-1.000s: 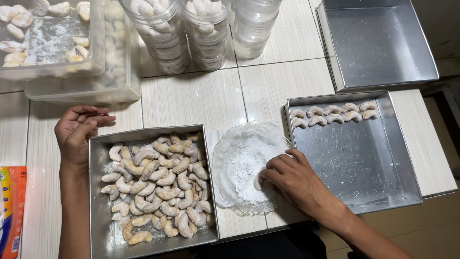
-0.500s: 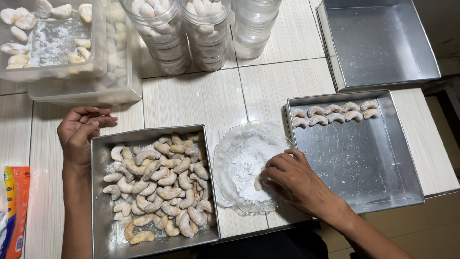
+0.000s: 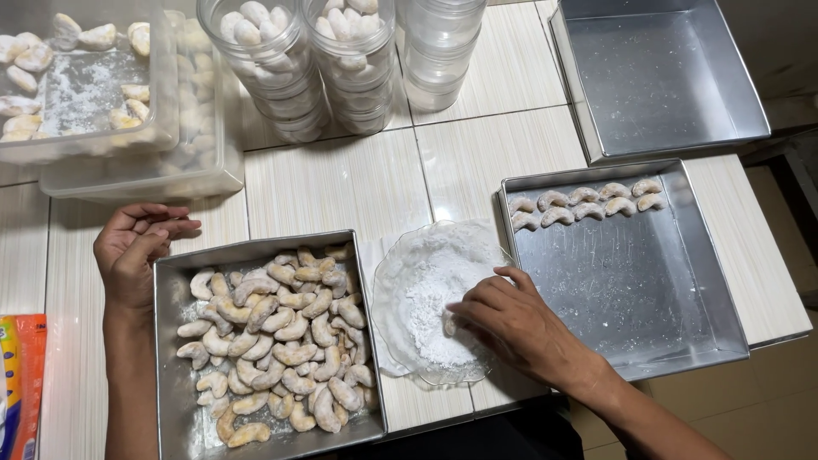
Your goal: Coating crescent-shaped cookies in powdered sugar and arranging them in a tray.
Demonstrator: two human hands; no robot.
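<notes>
My right hand reaches into a clear glass plate heaped with white powdered sugar, its fingertips pinching a crescent cookie in the powder. My left hand rests open, fingers loosely curled, on the tiled counter against the upper left corner of a square metal tray filled with plain crescent cookies. Right of the plate lies a second metal tray with a short double row of sugared crescents along its far edge.
An empty metal tray sits at the back right. Three stacks of clear round jars, two holding coated cookies, stand at the back centre. Clear plastic boxes with sugared cookies are back left. An orange packet lies at the left edge.
My right hand has shifted slightly down and left within the sugar plate. My left hand has stayed by the tray corner; the view has drifted a little.
</notes>
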